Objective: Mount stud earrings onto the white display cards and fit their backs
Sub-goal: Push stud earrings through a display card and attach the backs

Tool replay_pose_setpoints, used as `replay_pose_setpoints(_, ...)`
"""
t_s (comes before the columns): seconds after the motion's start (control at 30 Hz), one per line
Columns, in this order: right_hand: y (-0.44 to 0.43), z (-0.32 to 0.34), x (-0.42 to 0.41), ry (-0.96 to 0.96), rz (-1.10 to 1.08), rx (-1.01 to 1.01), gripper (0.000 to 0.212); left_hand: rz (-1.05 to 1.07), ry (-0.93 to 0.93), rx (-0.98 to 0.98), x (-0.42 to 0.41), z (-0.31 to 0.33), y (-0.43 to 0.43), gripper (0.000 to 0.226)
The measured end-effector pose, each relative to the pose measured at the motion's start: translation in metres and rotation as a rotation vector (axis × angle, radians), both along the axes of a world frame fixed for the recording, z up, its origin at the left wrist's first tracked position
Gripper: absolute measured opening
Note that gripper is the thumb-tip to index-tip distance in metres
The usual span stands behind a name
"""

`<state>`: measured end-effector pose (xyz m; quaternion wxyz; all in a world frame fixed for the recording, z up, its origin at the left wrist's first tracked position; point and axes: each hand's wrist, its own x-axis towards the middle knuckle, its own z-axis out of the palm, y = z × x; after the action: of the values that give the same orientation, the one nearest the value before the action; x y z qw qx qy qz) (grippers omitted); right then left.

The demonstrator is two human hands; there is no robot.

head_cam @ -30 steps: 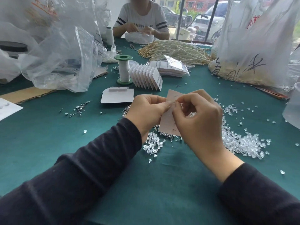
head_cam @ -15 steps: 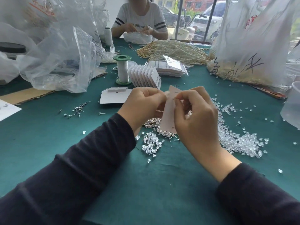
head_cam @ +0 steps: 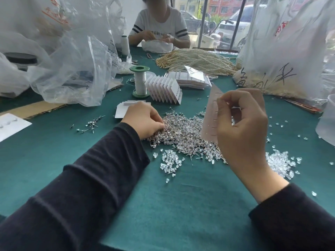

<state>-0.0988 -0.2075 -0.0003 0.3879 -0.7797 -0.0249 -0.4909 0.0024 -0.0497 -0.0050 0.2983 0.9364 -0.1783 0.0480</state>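
At the left edge of the stud pile (head_cam: pixel 183 134), the left hand (head_cam: pixel 143 120) sinks curled fingertips in, any catch hidden; above the pile's right side, the right hand (head_cam: pixel 243 131) pinches a white card (head_cam: pixel 210 120) upright.

A spool of white thread (head_cam: pixel 140 81) with green ends stood upright beyond the left hand (head_cam: pixel 143 120). Crumpled clear plastic bags (head_cam: pixel 76 69) (contents unclear) lay left of that hand. Beyond the right hand (head_cam: pixel 241 127) sat a heap of pearl strands (head_cam: pixel 195 60) and a white bag (head_cam: pixel 282 51) with black writing. A second person (head_cam: pixel 159 24) sat farthest off.
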Motion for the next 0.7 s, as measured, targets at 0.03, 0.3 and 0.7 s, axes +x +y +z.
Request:
replay_pose_setpoints(0.03, 0.0, 0.001, 0.0, 0.0, 0.011, 0.017, 0.009, 0.017, 0.0, -0.021, 0.0, 0.001, 0.001, 0.006)
replay_pose_setpoints(0.3, 0.0, 0.007, -0.004, 0.006, 0.026, 0.083, 0.009, -0.046, 0.03, -0.021, 0.0, -0.002, -0.001, 0.013)
replay_pose_setpoints(0.7, -0.007, 0.011, -0.003, 0.09, -0.01, 0.18, 0.01, -0.095, 0.14, -0.389, -0.004, 0.008, 0.0, 0.013)
